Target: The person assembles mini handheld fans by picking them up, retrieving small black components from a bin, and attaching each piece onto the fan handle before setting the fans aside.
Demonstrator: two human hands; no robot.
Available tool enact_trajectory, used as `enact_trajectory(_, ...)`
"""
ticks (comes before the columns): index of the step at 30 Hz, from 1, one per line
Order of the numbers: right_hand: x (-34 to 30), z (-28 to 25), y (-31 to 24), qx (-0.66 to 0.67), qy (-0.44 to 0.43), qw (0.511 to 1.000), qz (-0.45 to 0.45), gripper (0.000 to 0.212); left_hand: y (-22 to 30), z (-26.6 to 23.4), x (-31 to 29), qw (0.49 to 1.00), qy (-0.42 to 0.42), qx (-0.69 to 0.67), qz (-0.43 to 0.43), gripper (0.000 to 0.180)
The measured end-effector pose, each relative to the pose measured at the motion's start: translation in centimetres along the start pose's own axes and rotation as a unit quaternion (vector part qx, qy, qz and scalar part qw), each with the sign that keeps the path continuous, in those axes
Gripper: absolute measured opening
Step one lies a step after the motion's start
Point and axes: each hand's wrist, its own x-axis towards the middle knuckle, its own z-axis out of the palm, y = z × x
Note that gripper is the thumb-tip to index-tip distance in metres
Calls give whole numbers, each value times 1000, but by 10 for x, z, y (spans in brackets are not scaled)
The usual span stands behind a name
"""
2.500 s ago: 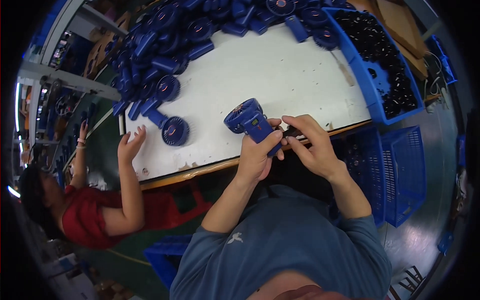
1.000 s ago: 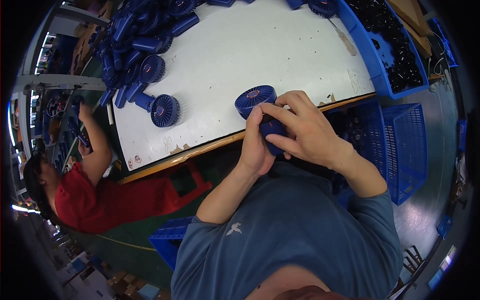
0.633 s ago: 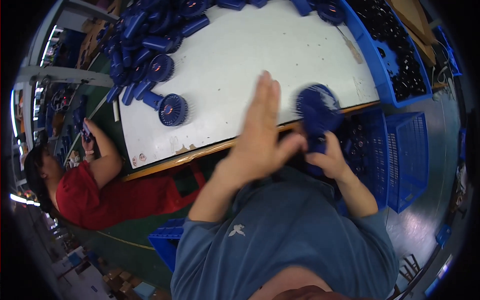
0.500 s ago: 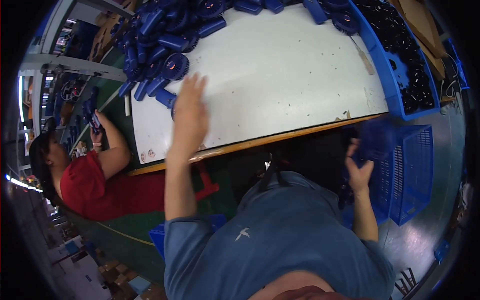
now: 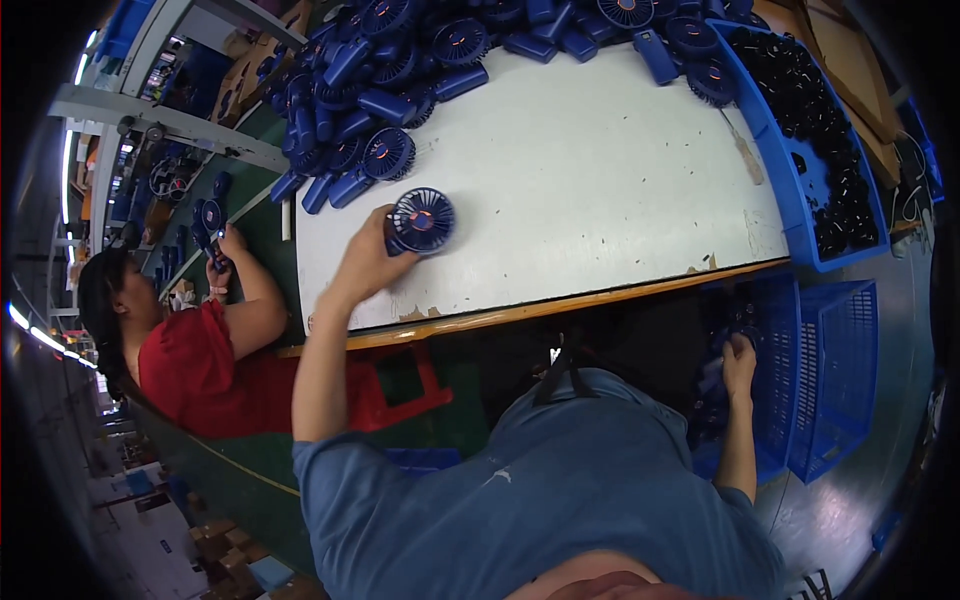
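My left hand (image 5: 372,262) is closed around a dark blue handheld fan (image 5: 423,220), held over the near left part of the white tabletop (image 5: 560,190). The fan's round grille faces up. Low on the right, my right hand (image 5: 738,368) reaches into a blue crate (image 5: 775,375) beside the table. Its fingers curl against a dark blue handheld fan (image 5: 746,335), partly hidden by the hand and shadow. Other dark blue shapes lie beneath it in the crate, too dim to make out. A large pile of the same fans (image 5: 385,105) covers the table's far left and back.
A blue tray (image 5: 765,130) of small black parts stands along the table's right edge. Near it lies a thin tool with a pale handle (image 5: 747,160). A second blue crate (image 5: 840,370) stands further right. At left, a co-worker in red (image 5: 195,365) handles a fan beside a red stool (image 5: 420,390).
My left hand, empty and reaching toward the pile, has taken a fan and drawn it right and nearer. My right hand has gone lower into the crate with its blue fan. The view has shifted slightly.
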Motion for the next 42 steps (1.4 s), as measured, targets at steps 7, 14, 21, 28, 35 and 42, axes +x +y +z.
enact_trajectory(7, -86, 29, -272, 327, -329, 867, -184, 51, 146, 123, -52, 757, -14, -650, -65, 58)
enact_trajectory(14, -97, 41, -331, 100, -209, 884, -407, 44, 197, 139, -28, 652, 51, -755, -57, 43)
enact_trajectory(21, -26, -51, -405, -111, -475, 783, -386, 36, 215, 154, -41, 493, -259, -830, 11, 90)
enact_trajectory(28, 229, -158, -299, -340, 111, 901, -244, 27, 217, 129, -33, 460, -282, -839, 73, 37)
enact_trajectory(35, 153, -126, -352, -139, 88, 933, -320, 16, 200, 137, -39, 771, -116, -624, -49, 27)
enact_trajectory(42, -33, -21, -376, 46, -218, 858, -464, 20, 193, 169, -23, 863, 108, -484, 95, 29)
